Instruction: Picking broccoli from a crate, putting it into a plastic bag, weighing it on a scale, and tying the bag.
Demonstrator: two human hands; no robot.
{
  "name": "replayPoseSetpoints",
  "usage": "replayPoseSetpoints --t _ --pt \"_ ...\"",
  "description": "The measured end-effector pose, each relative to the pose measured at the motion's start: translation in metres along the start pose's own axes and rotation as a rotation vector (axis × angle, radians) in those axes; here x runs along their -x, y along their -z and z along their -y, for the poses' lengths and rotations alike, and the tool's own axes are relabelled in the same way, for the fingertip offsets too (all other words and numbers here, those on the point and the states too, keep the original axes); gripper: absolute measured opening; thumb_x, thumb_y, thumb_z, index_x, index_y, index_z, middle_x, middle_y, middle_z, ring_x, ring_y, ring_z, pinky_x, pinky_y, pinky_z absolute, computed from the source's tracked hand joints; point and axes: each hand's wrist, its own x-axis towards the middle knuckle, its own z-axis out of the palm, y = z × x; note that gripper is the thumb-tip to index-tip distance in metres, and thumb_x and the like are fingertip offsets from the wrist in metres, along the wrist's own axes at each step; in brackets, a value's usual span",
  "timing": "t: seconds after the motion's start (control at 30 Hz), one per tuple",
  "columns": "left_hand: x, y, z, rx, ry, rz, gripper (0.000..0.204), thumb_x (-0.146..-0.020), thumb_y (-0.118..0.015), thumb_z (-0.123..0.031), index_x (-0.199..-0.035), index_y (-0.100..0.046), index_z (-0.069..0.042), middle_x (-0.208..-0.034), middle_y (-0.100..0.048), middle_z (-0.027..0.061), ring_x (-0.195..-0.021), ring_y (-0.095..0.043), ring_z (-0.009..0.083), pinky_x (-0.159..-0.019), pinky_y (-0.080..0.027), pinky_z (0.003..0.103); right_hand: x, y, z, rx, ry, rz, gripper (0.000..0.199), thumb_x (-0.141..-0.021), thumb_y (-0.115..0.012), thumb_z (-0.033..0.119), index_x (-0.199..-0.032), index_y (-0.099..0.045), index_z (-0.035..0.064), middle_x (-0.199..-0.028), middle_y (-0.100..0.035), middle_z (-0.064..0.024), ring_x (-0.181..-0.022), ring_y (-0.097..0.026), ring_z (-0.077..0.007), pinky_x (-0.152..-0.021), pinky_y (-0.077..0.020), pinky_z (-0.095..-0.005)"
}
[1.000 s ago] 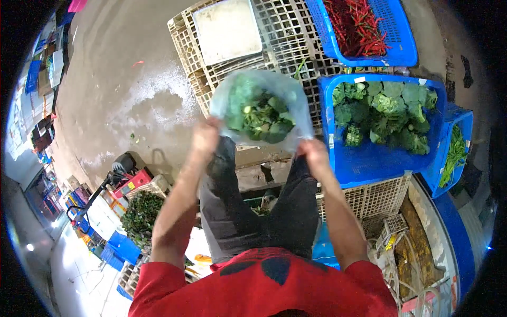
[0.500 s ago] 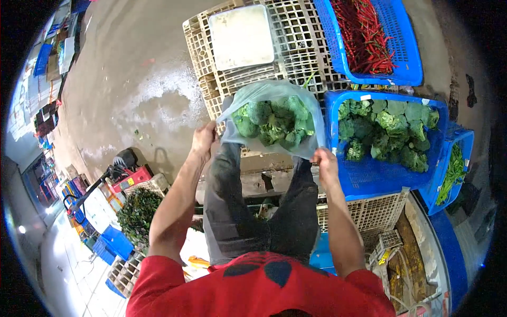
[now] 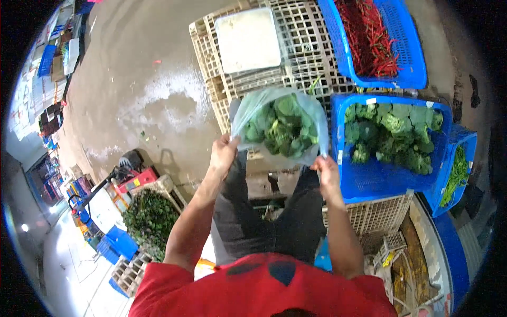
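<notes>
A thin, clear plastic bag [image 3: 253, 103] hangs in front of me with its mouth spread wide. Several heads of broccoli [image 3: 285, 127] lie inside it. My left hand [image 3: 223, 156] is closed on the bag's left edge, and my right hand [image 3: 327, 173] pinches its right edge. Just to the right of the bag stands a blue plastic basket [image 3: 364, 182], with more broccoli heads [image 3: 396, 127] piled toward its far side.
A pale, flat-topped square scale or tray [image 3: 248, 39] rests on stacked cream plastic crates [image 3: 303, 39] beyond the bag. Red chilies [image 3: 369, 42] fill another blue basket at the far right. A smaller blue basket holds green vegetables [image 3: 454, 171]. Dark leafy greens [image 3: 150, 219] sit at left.
My left hand has moved inward to the right, so the bag's mouth is narrower. The broccoli inside has shifted and bunched together. My right hand keeps its hold, slightly lower.
</notes>
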Motion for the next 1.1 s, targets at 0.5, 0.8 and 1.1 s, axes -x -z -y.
replayPoseSetpoints --t 0.5,0.8,1.1 --pt "-0.003 0.04 -0.067 0.322 -0.05 -0.058 0.019 -0.096 -0.062 -0.02 -0.093 -0.067 -0.002 -0.064 -0.056 -0.001 -0.05 -0.042 0.007 -0.046 -0.031 0.024 -0.005 -0.028 0.096 0.028 0.019 0.061 0.01 -0.094 -0.061 0.012 -0.099 -0.062 0.0035 -0.077 -0.059 -0.002 -0.071 -0.058 -0.0137 -0.077 -0.054 -0.0328" --pt "-0.003 0.134 -0.158 0.489 -0.224 -0.065 0.011 -0.096 -0.06 -0.011 -0.092 -0.061 0.0 -0.069 -0.051 0.0006 -0.063 -0.046 0.0102 -0.063 -0.04 0.026 -0.011 -0.115 0.241 0.017 0.148 0.16 0.008 -0.093 -0.057 0.009 -0.092 -0.06 0.0013 -0.074 -0.052 -0.0019 -0.07 -0.053 -0.0137 -0.071 -0.0464 -0.03" --pt "-0.046 0.19 -0.229 0.525 -0.359 -0.04 0.011 -0.094 -0.061 -0.013 -0.09 -0.062 -0.002 -0.069 -0.047 -0.0026 -0.062 -0.045 0.0082 -0.066 -0.04 0.027 -0.064 -0.191 0.314 0.197 0.239 0.163 0.022 -0.092 -0.057 0.012 -0.105 -0.064 -0.0037 -0.073 -0.054 -0.0017 -0.07 -0.052 -0.0128 -0.07 -0.0416 -0.0268"
